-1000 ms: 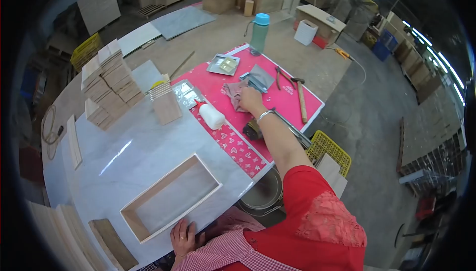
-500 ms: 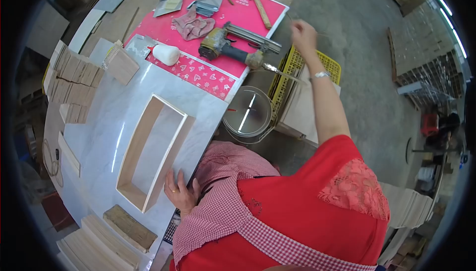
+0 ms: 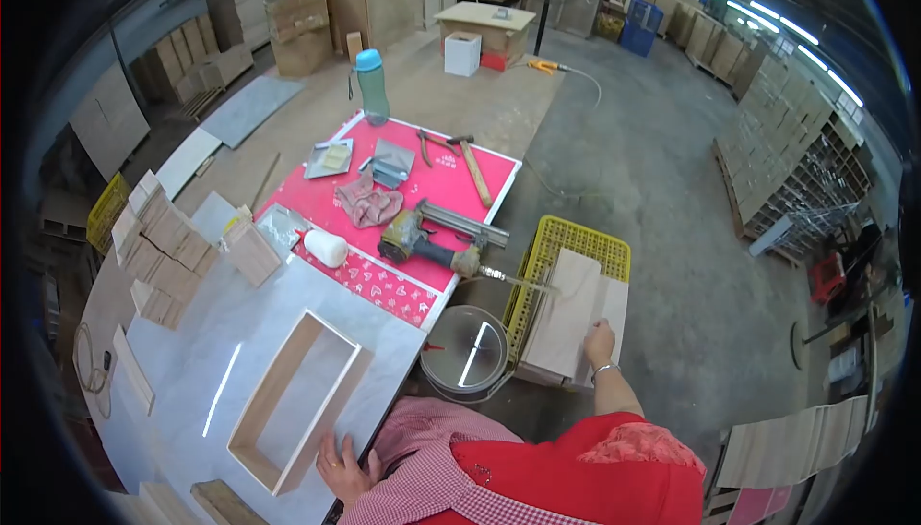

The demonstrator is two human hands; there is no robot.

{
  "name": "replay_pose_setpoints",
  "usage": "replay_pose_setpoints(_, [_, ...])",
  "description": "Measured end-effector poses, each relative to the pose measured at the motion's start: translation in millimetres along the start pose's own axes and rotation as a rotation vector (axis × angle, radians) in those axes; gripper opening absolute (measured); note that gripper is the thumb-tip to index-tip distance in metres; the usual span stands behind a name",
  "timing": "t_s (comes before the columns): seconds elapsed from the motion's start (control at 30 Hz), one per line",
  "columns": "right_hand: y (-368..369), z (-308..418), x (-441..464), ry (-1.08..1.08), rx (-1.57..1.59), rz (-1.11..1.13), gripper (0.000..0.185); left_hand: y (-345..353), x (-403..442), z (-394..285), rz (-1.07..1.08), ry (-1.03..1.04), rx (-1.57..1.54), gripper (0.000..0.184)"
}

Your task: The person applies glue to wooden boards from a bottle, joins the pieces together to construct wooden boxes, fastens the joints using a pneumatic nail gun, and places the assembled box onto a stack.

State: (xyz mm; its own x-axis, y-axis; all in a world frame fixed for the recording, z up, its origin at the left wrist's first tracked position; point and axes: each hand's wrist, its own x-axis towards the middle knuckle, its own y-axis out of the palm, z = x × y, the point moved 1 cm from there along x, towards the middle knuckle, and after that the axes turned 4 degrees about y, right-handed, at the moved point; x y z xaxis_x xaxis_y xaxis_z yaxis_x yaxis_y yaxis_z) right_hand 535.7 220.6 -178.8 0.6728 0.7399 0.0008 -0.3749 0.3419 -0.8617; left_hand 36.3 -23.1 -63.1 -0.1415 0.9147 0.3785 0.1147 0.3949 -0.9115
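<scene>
My left hand (image 3: 342, 468) rests with fingers apart against the near long side of a rectangular wooden frame (image 3: 261, 383), which lies on the grey marbled table top (image 3: 182, 410). Off to the right, my right hand (image 3: 599, 341) is at the near right part of the pale wooden panels (image 3: 566, 309) stacked on a yellow crate (image 3: 609, 247). Its fingers are bent, and their tips are too small to make out. On the pink mat (image 3: 436, 179) lie a nail gun (image 3: 422, 245), a crumpled cloth (image 3: 368, 202) and a hammer (image 3: 475, 172).
A white glue bottle (image 3: 325, 249), a blue-capped water bottle (image 3: 371, 88) and stacked wood blocks (image 3: 163, 256) stand or lie farther up the table. Below its right edge is a round lidded bucket (image 3: 464, 349). Wrapped stacks (image 3: 782, 155) stand on the floor at right.
My right hand has left the cloth, swung right past the mat and come down to the panels on the crate. The view has shifted; my left hand stays beside the frame.
</scene>
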Motion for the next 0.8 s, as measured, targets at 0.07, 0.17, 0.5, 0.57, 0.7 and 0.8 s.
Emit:
replay_pose_setpoints(0.07, [0.5,6.2,0.2,0.033,0.019,-0.034,0.012,0.5,-0.8,0.5,0.013,-0.005,-0.007,0.049])
replay_pose_setpoints(0.17, [2.2,12.0,2.1,0.006,-0.026,-0.199,0.011,3.4,-4.3,3.7,0.011,-0.014,-0.014,0.051])
replay_pose_setpoints(0.5, [3.9,-2.4,-0.8,0.071,-0.108,0.109,0.017,6.1,-3.0,4.3,-0.023,-0.006,-0.048,0.051])
replay_pose_setpoints(0.57, [-3.2,-2.7,-5.1,0.080,-0.127,0.153,0.019,6.4,-3.1,4.3,-0.019,-0.013,-0.032,0.050])
replay_pose_setpoints(0.7, [-0.1,-20.7,-3.8,0.063,-0.124,0.122,0.019,6.9,-1.2,3.0,-0.019,-0.005,-0.046,0.049])
replay_pose_setpoints(0.8, [-0.9,-36.7,-7.9,0.062,-0.091,0.084,0.022,5.5,-0.3,3.5,-0.021,0.011,-0.062,0.048])
